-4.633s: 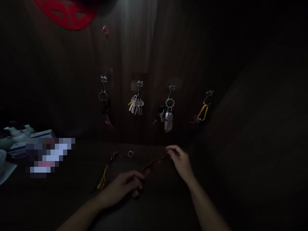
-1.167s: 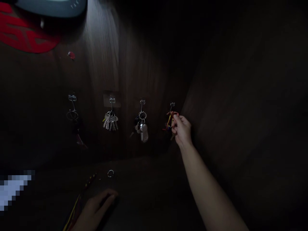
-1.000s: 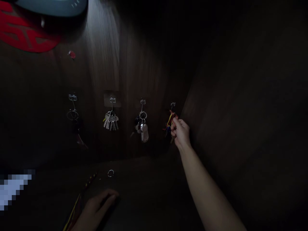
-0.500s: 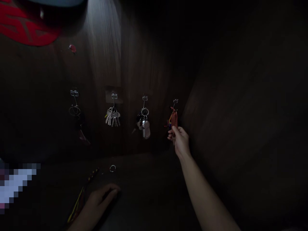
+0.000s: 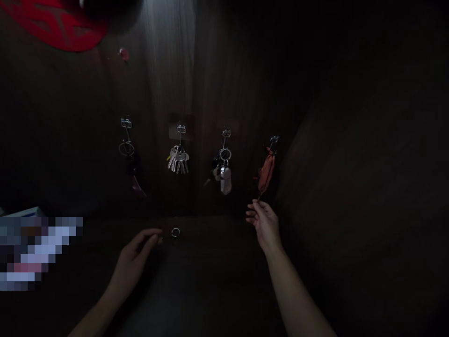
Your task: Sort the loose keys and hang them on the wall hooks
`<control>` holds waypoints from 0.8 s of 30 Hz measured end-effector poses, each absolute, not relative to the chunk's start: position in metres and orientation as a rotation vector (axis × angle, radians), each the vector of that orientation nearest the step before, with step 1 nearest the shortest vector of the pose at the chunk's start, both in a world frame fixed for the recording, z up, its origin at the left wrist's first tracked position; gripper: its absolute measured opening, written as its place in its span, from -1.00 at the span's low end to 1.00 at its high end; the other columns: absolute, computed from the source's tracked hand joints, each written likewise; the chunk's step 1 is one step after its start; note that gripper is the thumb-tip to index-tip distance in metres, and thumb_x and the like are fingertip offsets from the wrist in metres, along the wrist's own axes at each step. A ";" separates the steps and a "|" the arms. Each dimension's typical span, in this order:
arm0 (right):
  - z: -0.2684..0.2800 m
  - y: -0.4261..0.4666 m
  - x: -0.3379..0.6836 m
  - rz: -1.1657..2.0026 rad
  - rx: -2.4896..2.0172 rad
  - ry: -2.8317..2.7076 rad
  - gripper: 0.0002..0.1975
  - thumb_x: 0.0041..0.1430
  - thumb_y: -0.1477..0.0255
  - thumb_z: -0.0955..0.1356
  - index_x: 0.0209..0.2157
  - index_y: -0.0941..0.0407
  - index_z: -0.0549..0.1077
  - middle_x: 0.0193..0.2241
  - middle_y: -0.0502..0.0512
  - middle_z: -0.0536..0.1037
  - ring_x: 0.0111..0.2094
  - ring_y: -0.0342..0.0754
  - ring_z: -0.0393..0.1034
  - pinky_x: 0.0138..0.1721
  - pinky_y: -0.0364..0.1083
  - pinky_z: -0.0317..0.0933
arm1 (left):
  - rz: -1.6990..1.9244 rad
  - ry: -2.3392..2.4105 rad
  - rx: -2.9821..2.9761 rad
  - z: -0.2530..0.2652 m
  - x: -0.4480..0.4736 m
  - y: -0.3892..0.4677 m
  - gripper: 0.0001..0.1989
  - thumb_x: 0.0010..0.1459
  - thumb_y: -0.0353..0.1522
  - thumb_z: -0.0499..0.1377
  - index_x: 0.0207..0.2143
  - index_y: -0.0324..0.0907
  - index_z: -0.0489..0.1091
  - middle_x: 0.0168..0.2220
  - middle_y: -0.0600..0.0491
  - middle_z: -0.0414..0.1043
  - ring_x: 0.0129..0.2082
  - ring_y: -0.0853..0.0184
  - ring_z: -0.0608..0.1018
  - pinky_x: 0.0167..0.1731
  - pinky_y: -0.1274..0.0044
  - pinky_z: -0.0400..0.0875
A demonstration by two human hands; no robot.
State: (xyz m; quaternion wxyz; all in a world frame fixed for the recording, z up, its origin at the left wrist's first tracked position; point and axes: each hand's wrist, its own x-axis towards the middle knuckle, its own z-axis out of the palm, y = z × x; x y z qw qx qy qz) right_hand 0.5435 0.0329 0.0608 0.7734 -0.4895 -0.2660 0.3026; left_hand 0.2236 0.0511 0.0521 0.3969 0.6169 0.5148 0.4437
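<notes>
A slim orange pouch-like charm hangs tilted from the rightmost hook. My right hand is below it, thumb and forefinger pinching the thin cord at its lower end, other fingers loosely spread. My left hand is low on the left, thumb and forefinger stretched out with a gap between them and nothing plainly held. Just right of those fingertips, a small metal ring lies on the dark surface. A braided cord with yellow strands, seen earlier near this hand, is not visible now.
Other hooks on the dark wood panel hold a ring with a dark strap, a bunch of keys and keys with a pale fob. A red cut-out is at upper left. Blurred-out items lie at left.
My right hand has slid from the orange charm's body down to its lower end, and the charm now hangs tilted. My left hand has moved up beside the ring. The view has shifted.
</notes>
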 end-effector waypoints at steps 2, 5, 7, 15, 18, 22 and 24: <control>0.053 0.033 0.537 0.676 -1.084 -0.588 -0.65 -0.21 0.26 0.50 -0.37 0.11 0.43 -0.48 -0.05 0.48 -0.56 -0.23 0.36 -0.64 -0.28 0.26 | 1.181 1.343 1.484 0.053 0.218 0.055 -0.67 0.03 -0.10 0.14 -0.27 -0.12 0.46 -0.39 0.09 0.53 -0.31 0.26 0.56 -0.35 0.55 0.45; 0.043 0.034 0.527 0.706 -1.154 -0.647 -0.66 -0.17 0.22 0.47 -0.37 0.12 0.44 -0.48 -0.03 0.48 -0.56 -0.22 0.35 -0.64 -0.27 0.25 | 1.262 1.369 1.371 0.054 0.210 0.060 -0.64 0.00 -0.08 0.16 -0.25 -0.13 0.45 -0.40 0.08 0.53 -0.33 0.24 0.56 -0.40 0.54 0.45; 0.038 0.034 0.520 0.721 -1.202 -0.703 -0.65 -0.15 0.20 0.46 -0.36 0.13 0.44 -0.48 -0.02 0.48 -0.56 -0.20 0.35 -0.64 -0.25 0.24 | 1.307 1.414 1.342 0.054 0.205 0.064 -0.65 0.00 -0.10 0.16 -0.26 -0.13 0.46 -0.41 0.08 0.53 -0.33 0.22 0.55 -0.36 0.51 0.44; 0.025 0.036 0.486 0.808 -1.394 -1.125 -0.73 -0.02 0.20 0.36 -0.41 0.13 0.43 -0.51 0.03 0.48 -0.51 -0.11 0.36 -0.59 -0.19 0.20 | 1.269 1.458 1.501 0.042 0.198 0.075 -0.64 0.08 -0.14 0.06 -0.14 -0.11 0.40 -0.18 0.03 0.52 -0.10 0.15 0.50 -0.10 0.39 0.35; 0.025 0.031 0.471 0.786 -1.451 -1.421 -0.82 0.08 0.30 0.31 -0.38 0.11 0.45 -0.45 0.03 0.50 -0.40 -0.07 0.39 -0.43 -0.14 0.23 | 1.155 1.472 1.765 0.031 0.200 0.076 -0.62 0.11 -0.19 0.05 -0.03 -0.09 0.34 -0.03 0.01 0.45 -0.02 0.15 0.45 -0.02 0.35 0.30; 0.028 0.024 0.458 0.719 -1.424 -1.795 -0.87 0.14 0.43 0.28 -0.35 0.08 0.48 -0.34 0.02 0.51 -0.28 -0.07 0.39 -0.25 -0.11 0.20 | 0.923 1.540 2.126 0.020 0.199 0.076 -0.60 0.08 -0.25 0.08 -0.01 -0.16 0.33 -0.03 -0.08 0.44 -0.02 0.08 0.43 -0.03 0.25 0.28; 0.029 0.023 0.455 0.714 -1.421 -1.896 -0.86 0.14 0.46 0.28 -0.34 0.07 0.48 -0.33 0.02 0.50 -0.26 -0.08 0.38 -0.21 -0.11 0.19 | 0.826 1.547 2.208 0.017 0.197 0.077 -0.63 0.09 -0.27 0.07 -0.04 -0.16 0.35 -0.07 -0.08 0.47 -0.06 0.08 0.46 -0.07 0.25 0.31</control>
